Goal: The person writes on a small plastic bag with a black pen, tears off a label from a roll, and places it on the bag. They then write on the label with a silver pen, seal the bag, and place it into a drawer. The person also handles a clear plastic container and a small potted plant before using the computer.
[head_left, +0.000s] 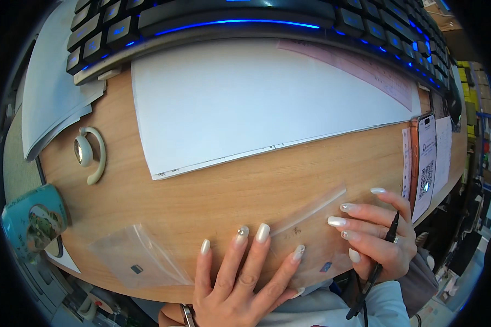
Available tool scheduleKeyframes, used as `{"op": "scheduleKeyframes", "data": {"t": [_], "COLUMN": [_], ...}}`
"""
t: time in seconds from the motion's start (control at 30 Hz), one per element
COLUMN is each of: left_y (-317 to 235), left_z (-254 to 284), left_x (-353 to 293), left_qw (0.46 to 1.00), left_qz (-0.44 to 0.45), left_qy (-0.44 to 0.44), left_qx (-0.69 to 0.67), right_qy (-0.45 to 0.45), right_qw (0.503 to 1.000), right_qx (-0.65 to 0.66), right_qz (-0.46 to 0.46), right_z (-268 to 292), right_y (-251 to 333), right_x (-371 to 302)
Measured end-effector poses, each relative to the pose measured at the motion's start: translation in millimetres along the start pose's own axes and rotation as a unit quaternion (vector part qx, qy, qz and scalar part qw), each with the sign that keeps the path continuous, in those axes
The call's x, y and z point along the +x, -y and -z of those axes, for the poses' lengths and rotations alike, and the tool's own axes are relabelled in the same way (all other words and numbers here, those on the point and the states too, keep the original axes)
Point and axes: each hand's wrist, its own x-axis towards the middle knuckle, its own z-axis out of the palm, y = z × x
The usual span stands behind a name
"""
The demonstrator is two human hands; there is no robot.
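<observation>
My left hand [240, 278] lies with fingers spread at the table's near edge, its index finger and thumb over the left part of a clear zip bag [311, 240]. A few tiny brown specks and a small blue piece [325, 267] show in that bag. My right hand [382, 245] is at the bag's right side, fingers bent. It holds a slim black pointed tool [375, 275], tip upward; its exact kind cannot be made out. Left of my left hand is another clear zip bag [142, 256] with a small dark chip-like piece [137, 268] in it.
White paper sheets [256, 109] lie under a black backlit keyboard [234, 22], a pink slip [360, 71] on top. A phone [423, 163] rests at right. On the left are a white earpiece-like hook [95, 155], a teal packet [35, 218] and more papers [60, 82].
</observation>
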Motion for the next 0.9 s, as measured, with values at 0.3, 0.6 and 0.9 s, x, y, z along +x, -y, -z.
{"op": "scheduleKeyframes", "data": {"t": [0.3,0.6,0.9], "left_y": [-1,2,-2], "left_z": [0,5,-7], "left_x": [-7,-2,-1], "left_qw": [0.999,0.999,0.998], "left_qz": [0.024,0.002,0.005], "left_qy": [0.042,0.048,-0.057], "left_qx": [-0.019,0.017,-0.003], "right_qy": [0.012,0.015,0.021], "right_qw": [1.0,1.0,1.0], "right_qx": [-0.006,-0.006,-0.002], "right_qz": [-0.006,-0.005,-0.007], "right_z": [1,1,4], "right_y": [0,1,2], "right_x": [2,3,4]}}
